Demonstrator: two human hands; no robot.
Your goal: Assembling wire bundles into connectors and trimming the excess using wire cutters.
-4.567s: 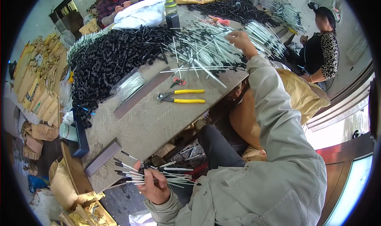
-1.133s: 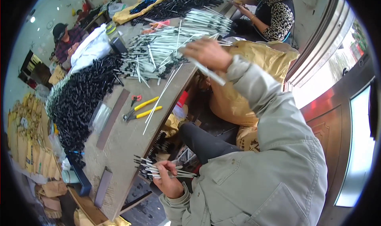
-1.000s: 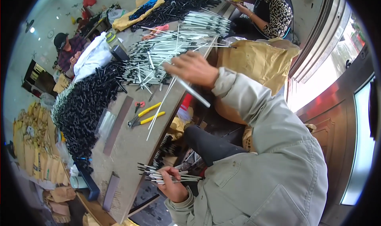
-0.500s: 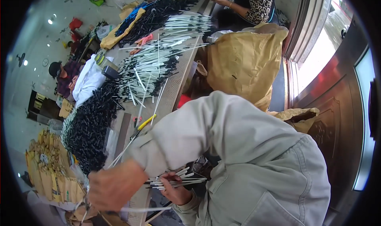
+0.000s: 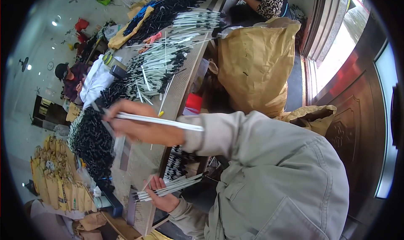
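I observe a person in a pale grey jacket (image 5: pixel 286 168) at the near edge of the worktop (image 5: pixel 145 164). The left hand (image 5: pixel 166 200), low and just left of centre in the frame, grasps a bundle (image 5: pixel 179 185) of white rods with dark ends. The bundle lies aslant across the fingers and palm, its right end higher than its left; the fingers are partly spread. The right hand (image 5: pixel 134 123), left of centre and higher in the frame, is closed on at least one white rod (image 5: pixel 164 121), which trails back over the wrist to the cuff. This hand is blurred, so the exact finger grip cannot be told. The two hands are well apart.

Beyond the right hand, towards the upper middle, a large rod pile (image 5: pixel 155 69) covers the worktop. A black heap (image 5: pixel 90 137) of small parts lies at left, with a white sack (image 5: pixel 94 80), a jar (image 5: pixel 111 62) and a dark box (image 5: pixel 118 72) at its upper end. A yellow handle tip (image 5: pixel 160 113) shows just above the right forearm.

A big brown bag (image 5: pixel 256 67) stands right of the worktop, upper right of centre. A co-worker's patterned sleeve (image 5: pixel 271 2) shows at the upper edge; another person (image 5: pixel 69 78) in a dark cap is at upper left.
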